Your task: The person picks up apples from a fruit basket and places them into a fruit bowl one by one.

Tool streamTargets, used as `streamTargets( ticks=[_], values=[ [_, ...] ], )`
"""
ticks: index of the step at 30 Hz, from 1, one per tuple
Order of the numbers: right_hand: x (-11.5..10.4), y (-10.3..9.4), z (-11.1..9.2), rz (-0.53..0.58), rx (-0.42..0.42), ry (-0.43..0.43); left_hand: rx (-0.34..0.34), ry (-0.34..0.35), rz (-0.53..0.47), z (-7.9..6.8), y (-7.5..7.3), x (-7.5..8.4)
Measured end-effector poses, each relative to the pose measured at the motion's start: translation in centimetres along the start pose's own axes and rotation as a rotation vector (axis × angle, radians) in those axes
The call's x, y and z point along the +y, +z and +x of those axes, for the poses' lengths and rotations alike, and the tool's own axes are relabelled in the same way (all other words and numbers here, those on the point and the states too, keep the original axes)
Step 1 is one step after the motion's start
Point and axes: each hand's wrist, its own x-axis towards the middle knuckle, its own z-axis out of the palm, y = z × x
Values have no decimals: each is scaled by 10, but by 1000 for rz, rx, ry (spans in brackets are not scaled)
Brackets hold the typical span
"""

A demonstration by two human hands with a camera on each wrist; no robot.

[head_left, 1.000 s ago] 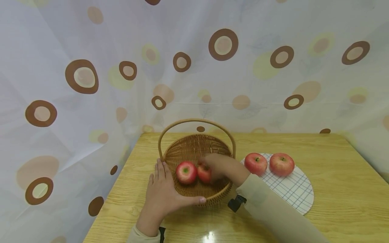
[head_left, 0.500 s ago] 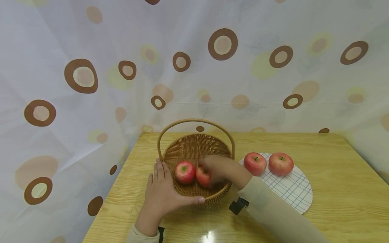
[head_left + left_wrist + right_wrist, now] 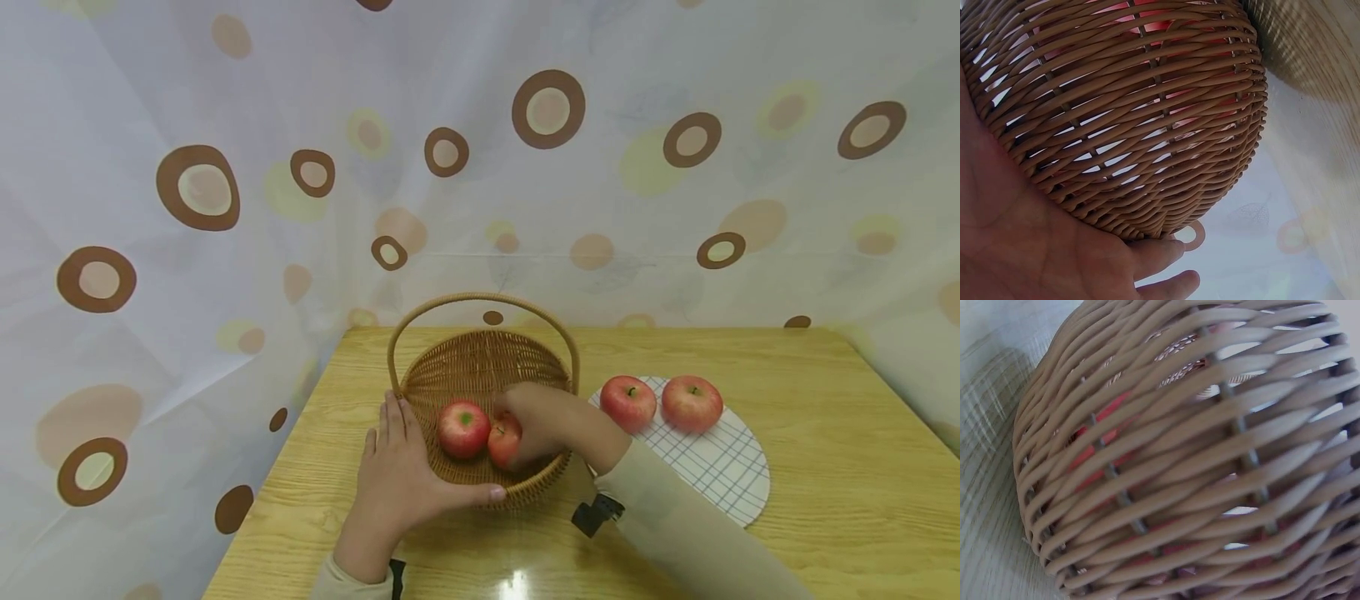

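Note:
A wicker basket (image 3: 487, 354) with a tall arched handle stands on the table. Two red apples lie inside it, side by side: the left apple (image 3: 463, 430) and the right apple (image 3: 504, 443). My right hand (image 3: 551, 427) reaches over the basket's right rim, its fingers curled round the right apple; its fingertips are mostly hidden. My left hand (image 3: 399, 492) rests along the near left rim, fingers straight and thumb stretched along the front. In the left wrist view its palm (image 3: 1041, 231) lies against the woven wall. The right wrist view shows the wicker wall (image 3: 1172, 462) with red behind the gaps.
To the basket's right, a white oval placemat (image 3: 723, 471) with blue checks bears two more apples, a left one (image 3: 628, 403) and a right one (image 3: 692, 405). A pale patterned curtain (image 3: 480, 208) hangs behind the wooden table (image 3: 847, 467) and along its left side.
The left apple in the basket has shifted slightly and turned a little. The right hand, still holding the right apple, has dipped slightly. The left hand keeps its place on the rim.

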Motion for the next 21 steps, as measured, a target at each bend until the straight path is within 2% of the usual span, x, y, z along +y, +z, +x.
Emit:
streamTargets(
  ticks=[10, 21],
  values=[
    [0, 2, -5, 25, 56, -46, -7, -6, 9, 0, 0, 1],
    [-2, -1, -16, 82, 220, -100, -7, -8, -1, 0, 0, 1]
  ],
)
